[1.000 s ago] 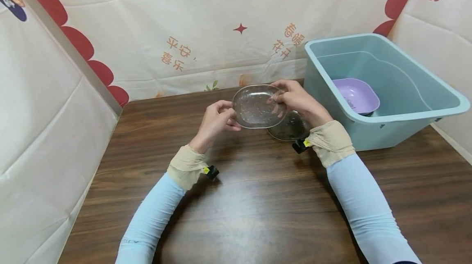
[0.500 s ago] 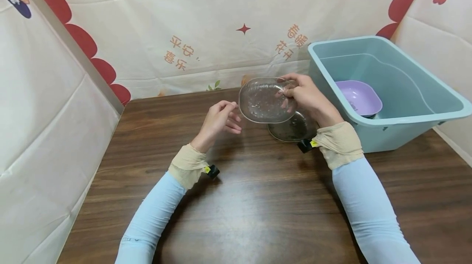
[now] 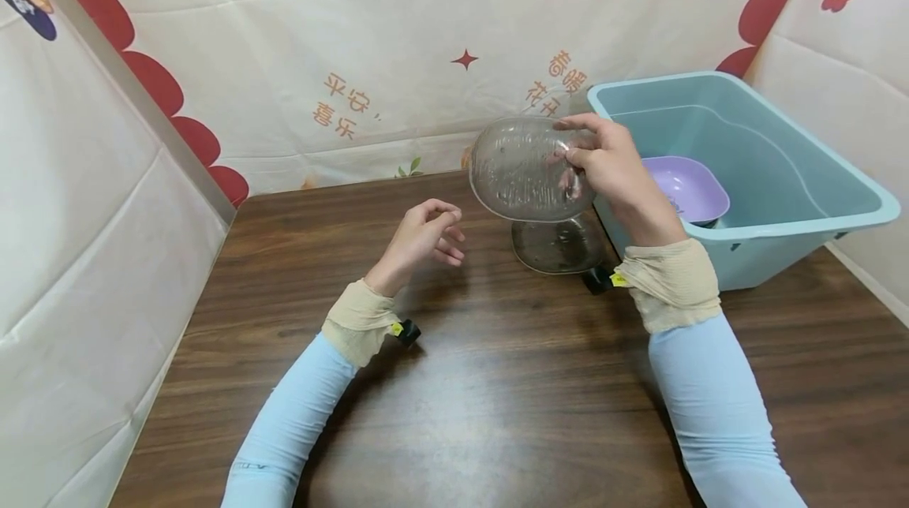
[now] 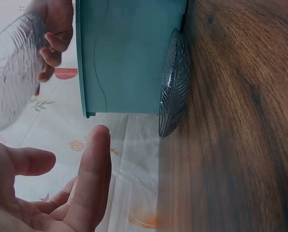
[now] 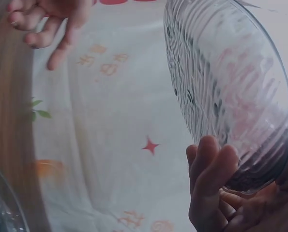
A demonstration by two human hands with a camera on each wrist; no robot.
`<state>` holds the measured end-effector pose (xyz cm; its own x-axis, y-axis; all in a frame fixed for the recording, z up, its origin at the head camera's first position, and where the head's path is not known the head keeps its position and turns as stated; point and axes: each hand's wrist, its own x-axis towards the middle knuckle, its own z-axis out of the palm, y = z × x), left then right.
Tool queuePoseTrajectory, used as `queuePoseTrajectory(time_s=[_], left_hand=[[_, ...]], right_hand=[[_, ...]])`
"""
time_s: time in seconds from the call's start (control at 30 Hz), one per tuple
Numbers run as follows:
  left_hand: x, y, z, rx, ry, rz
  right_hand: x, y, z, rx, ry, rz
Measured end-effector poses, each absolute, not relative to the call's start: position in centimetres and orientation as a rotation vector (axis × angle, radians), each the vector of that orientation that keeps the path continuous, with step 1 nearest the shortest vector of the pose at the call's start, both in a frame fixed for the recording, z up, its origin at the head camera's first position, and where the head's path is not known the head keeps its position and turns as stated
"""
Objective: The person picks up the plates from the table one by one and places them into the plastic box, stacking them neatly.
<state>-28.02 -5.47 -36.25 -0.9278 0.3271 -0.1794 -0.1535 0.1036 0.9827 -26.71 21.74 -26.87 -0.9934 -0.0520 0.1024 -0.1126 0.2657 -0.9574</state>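
Note:
My right hand (image 3: pixel 614 165) pinches the right side of a clear ribbed plastic bowl (image 3: pixel 521 169), held tilted above the table. In the right wrist view the ribbed underside of this bowl (image 5: pixel 206 82) shows, with fingers curled at its edge. A second clear bowl (image 3: pixel 557 244) lies on the table below it, beside the tub; the left wrist view shows that lower bowl (image 4: pixel 175 84) from the side. Left of both bowls, my left hand (image 3: pixel 426 238) hovers over the table with its fingers loosely bent, holding nothing.
A large blue-green plastic tub (image 3: pixel 802 232) stands at the right on the brown wooden table (image 3: pixel 440 390). Inside the tub sits a purple bowl (image 3: pixel 685 188), on top of something dark. A printed white cloth (image 3: pixel 398 35) hangs behind the table.
The left hand has let go of the clear bowl and stays about where it was. My right hand has raised the bowl, moved it right towards the tub and tilted it.

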Motion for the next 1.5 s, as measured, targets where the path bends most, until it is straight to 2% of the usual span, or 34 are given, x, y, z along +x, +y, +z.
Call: queuePoseTrajectory(time_s=[0.43,0.63,1.0,1.17,1.5], left_hand=[[-28.1,-5.3,-36.1,0.178,2.061,1.859],[-28.1,-5.4,-36.1,0.179,2.051,1.848],[-28.0,-6.1,-36.2,0.164,2.044,1.833],[-28.0,-6.1,-36.2,0.167,2.042,1.827],[-28.1,-5.6,-36.3,0.186,2.022,1.831]], right_hand=[[-25.6,23.0,-25.2,0.136,-2.266,1.952],[-25.1,23.8,-23.5,0.112,-2.288,1.892],[-25.1,26.7,-20.0,0.124,-2.103,2.102],[-25.3,29.6,-18.5,0.094,-2.175,1.979],[-27.5,35.9,-17.3,-0.188,-2.581,1.437]])
